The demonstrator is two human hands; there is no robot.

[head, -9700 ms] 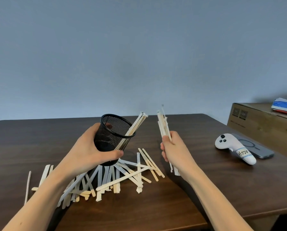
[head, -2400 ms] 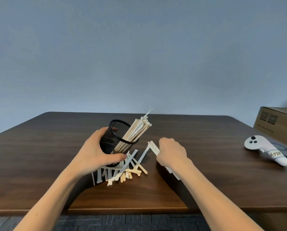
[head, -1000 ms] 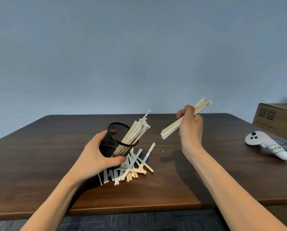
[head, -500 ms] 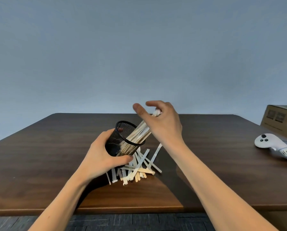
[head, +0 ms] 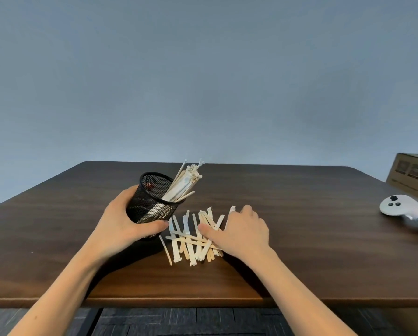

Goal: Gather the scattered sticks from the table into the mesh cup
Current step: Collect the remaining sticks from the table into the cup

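Left hand (head: 120, 229) grips mesh cup (head: 154, 202) (tilted right).

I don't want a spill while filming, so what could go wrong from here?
The mesh cup is tilted in the left hand, so its leaning sticks could slide out. The right hand lies on the loose pile; a hasty grab may scatter sticks toward the table edge.
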